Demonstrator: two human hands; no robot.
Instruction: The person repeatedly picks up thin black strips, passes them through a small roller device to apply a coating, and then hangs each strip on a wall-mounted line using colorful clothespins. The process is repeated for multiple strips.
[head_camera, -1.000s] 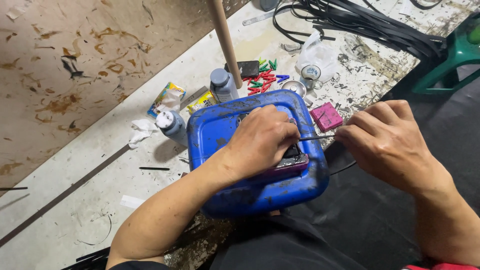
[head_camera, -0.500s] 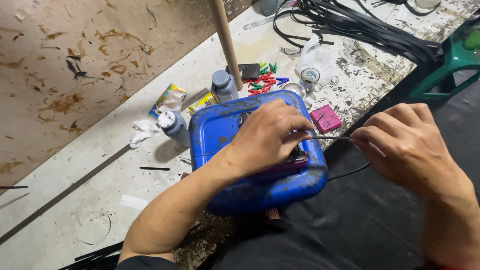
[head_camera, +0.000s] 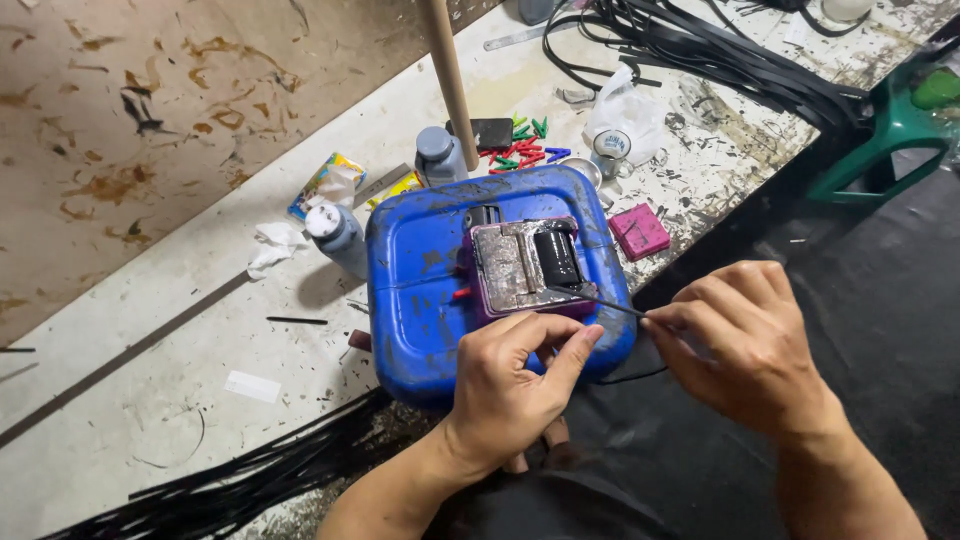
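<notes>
— Head view, starting at the bench's left side: what do you see?

— Black strips (head_camera: 230, 490) lie at its near edge, a grey bottle (head_camera: 335, 235) stands further in.

— And in the middle?

— I keep the blue container (head_camera: 420, 280) on its side at the near edge; on it lies a purple block with a metal plate (head_camera: 515, 265) and a black piece (head_camera: 557, 257).

— Your left hand (head_camera: 510, 385)?

— Curled loosely at the container's near edge, just below the block; I cannot tell whether it grips anything.

— Your right hand (head_camera: 745, 345)?

— Pinched narrowly on a thin black tool (head_camera: 600, 297), its tip at the block's near right corner.
</notes>
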